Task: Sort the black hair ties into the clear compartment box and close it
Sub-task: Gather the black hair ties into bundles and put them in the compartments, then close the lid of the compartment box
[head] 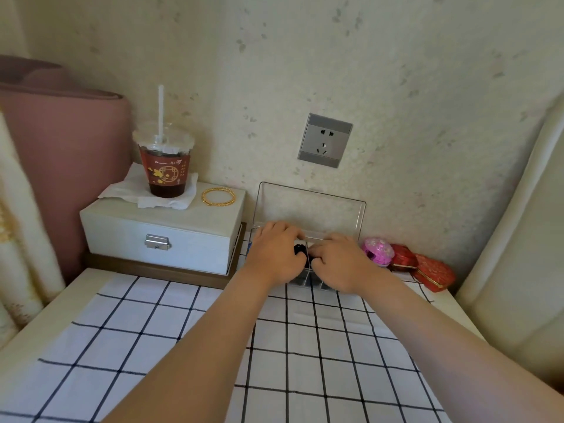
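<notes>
Black hair ties [300,253]: one dark bunch, logged between the two hands, over the middle of the clear compartment box [306,280].
Box: on the checked cloth [213,346] at the back of the bench [30,331]; lid [308,209] stood open against the wall.
Left hand [276,251]: back up, fingers curled down over the box's left part, just beside the ties. From my feed I could not tell whether it gripped anything.
Right hand [338,264]: back up, fingers bent towards the ties. I could not tell its hold either.
White drawer case [158,236]: left of the box, metal clasp in front. It carried a napkin [146,195], a lidded cup [164,166] with straw, and gold bangles [218,196].
Pink trinket box [378,251]: right of the clear box, beside two red boxes [433,271].
Wall socket [325,140]: above the lid.
</notes>
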